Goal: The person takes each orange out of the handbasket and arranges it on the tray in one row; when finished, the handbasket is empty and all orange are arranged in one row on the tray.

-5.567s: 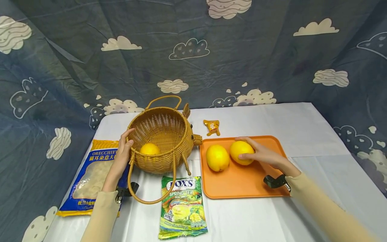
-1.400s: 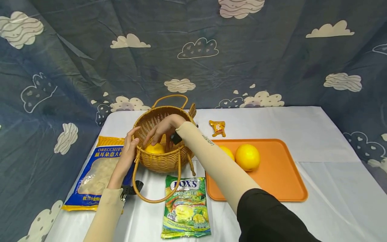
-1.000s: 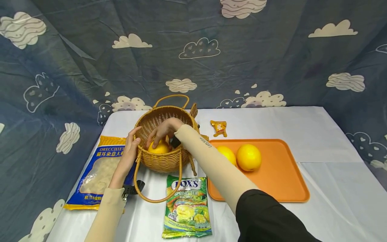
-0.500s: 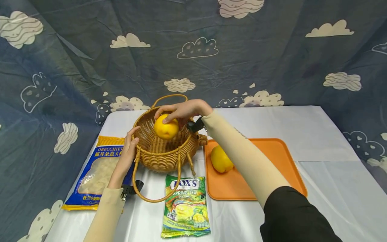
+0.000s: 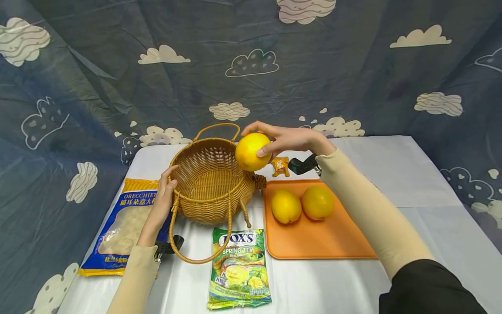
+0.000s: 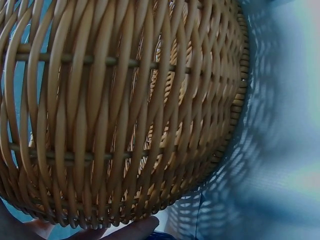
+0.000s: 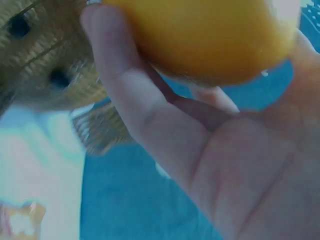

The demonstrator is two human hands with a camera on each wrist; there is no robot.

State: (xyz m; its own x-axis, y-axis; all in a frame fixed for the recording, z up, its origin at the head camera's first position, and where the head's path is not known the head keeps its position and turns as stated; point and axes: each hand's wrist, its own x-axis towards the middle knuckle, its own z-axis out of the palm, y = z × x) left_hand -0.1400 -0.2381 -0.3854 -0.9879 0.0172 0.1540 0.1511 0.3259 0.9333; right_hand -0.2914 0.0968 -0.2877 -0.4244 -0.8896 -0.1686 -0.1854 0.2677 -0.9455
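My right hand [image 5: 288, 141] grips a round yellow fruit [image 5: 252, 151] between thumb and fingers, raised at the right rim of a wicker basket [image 5: 211, 213]. In the right wrist view the same fruit [image 7: 215, 40] fills the top, with fingers curled beneath it. My left hand [image 5: 160, 205] holds the basket's left rim, its fingertips over the edge. The left wrist view shows the woven wall [image 6: 120, 115] up close and fingers at the bottom. Nothing lies on the basket's visible floor. Two more yellow fruits, one left [image 5: 286, 206] and one right [image 5: 318, 203], lie side by side on an orange tray [image 5: 313, 240].
A blue pasta bag [image 5: 125, 226] lies left of the basket, partly behind my left arm. In front is a green candy bag [image 5: 240, 274], with the basket's front handle [image 5: 196, 262] drooping over its edge. A small orange-wrapped candy [image 5: 280, 166] sits behind the tray.
My right hand reached into the basket, took hold of the yellow fruit there, lifted it out and carried it right to the rim. The left hand stayed on the rim.
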